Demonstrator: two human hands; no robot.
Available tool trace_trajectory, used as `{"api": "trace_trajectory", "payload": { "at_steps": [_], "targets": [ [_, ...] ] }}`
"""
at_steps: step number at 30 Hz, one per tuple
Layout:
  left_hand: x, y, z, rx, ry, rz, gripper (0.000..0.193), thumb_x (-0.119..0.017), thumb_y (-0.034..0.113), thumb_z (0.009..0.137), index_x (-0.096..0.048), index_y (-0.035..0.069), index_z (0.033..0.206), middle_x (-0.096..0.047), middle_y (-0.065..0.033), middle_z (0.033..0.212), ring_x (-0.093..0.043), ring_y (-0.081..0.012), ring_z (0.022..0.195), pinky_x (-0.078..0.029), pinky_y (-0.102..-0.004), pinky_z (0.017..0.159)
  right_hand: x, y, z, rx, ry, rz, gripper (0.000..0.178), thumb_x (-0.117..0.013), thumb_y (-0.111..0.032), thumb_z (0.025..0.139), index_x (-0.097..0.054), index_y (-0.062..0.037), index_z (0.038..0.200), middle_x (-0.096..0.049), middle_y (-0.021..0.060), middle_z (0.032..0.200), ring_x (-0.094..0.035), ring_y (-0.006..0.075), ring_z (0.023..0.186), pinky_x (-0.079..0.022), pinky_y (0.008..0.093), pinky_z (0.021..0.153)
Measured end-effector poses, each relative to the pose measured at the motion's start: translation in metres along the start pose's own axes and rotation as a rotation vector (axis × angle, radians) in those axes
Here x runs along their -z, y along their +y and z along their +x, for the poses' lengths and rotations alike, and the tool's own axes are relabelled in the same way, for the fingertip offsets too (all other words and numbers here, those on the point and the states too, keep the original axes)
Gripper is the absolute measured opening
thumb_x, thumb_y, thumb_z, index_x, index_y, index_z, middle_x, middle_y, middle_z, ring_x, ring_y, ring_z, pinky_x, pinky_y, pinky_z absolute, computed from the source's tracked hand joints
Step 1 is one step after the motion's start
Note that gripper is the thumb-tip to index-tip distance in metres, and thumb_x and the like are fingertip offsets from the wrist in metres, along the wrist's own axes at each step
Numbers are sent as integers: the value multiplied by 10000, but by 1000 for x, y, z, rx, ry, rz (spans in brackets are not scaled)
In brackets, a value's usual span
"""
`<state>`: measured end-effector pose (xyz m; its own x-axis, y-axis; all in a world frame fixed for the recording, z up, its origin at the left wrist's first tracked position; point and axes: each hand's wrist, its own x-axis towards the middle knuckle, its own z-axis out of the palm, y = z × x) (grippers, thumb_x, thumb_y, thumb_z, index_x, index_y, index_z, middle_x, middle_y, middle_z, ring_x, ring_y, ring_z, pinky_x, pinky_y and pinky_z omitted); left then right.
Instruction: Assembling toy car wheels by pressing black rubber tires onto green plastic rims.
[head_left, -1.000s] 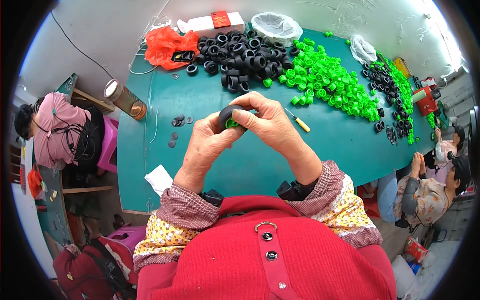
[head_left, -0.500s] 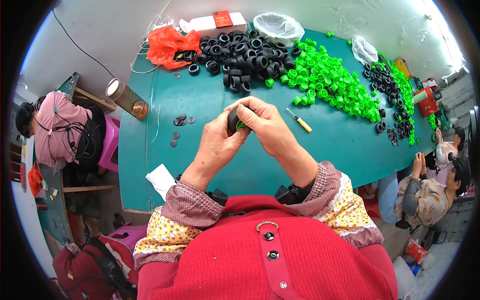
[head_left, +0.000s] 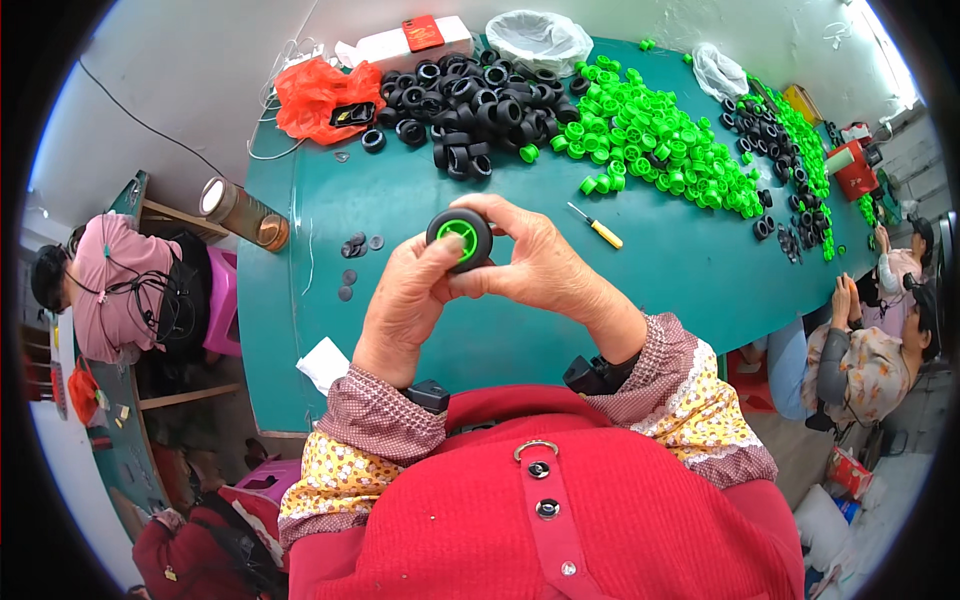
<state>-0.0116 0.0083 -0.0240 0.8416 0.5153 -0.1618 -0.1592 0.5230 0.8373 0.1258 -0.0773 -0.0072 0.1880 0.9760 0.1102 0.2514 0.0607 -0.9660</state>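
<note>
Between my two hands is a small toy wheel, a black tyre with a green spoked hub inside it. My left hand is closed on its left side, the thumb lying across the green hub. My right hand grips the tyre from the right, fingers over the top edge and thumb below. The hub faces up toward me. Beyond my hands lie a heap of black tyres and, to its right, a heap of green hubs. A yellow-handled screwdriver lies right of my hands.
Several dark discs lie on the green table left of my hands. A brown bottle stands at the left edge. At the back are a red plastic bag and a lined basket. Co-workers sit right and left.
The wheel has turned so its green hub now shows facing me. My left thumb has shifted onto the hub, and my right hand has spread around the tyre's rim.
</note>
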Motion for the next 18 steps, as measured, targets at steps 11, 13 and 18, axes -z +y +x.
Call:
{"api": "trace_trajectory", "payload": {
  "at_steps": [11,13,18],
  "targets": [
    [-13,-6,6,-74,-66,-65,341,-462,260,909,-505,-39,1067,-571,-67,964,-576,-127,864,-482,-235,753,2,3,-6,180,-12,-193,595,-767,-148,617,-495,-38,1135,-537,118,1125,-542,229,1010,-442,310,855],
    [-15,-4,3,-71,-102,-70,347,-462,266,908,-505,-40,1066,-572,-69,970,-576,-130,870,-480,-236,754,4,2,-6,300,-1,-179,555,-755,-104,613,-517,-34,1110,-549,109,1115,-551,204,995,-439,302,857],
    [-19,0,0,-48,-126,-142,358,-455,280,906,-506,-43,1050,-588,-96,941,-601,-155,820,-497,-250,705,13,3,-3,321,-102,116,521,-721,-52,628,-518,-31,1107,-569,70,1042,-562,151,918,-467,294,778]
  ]
}}
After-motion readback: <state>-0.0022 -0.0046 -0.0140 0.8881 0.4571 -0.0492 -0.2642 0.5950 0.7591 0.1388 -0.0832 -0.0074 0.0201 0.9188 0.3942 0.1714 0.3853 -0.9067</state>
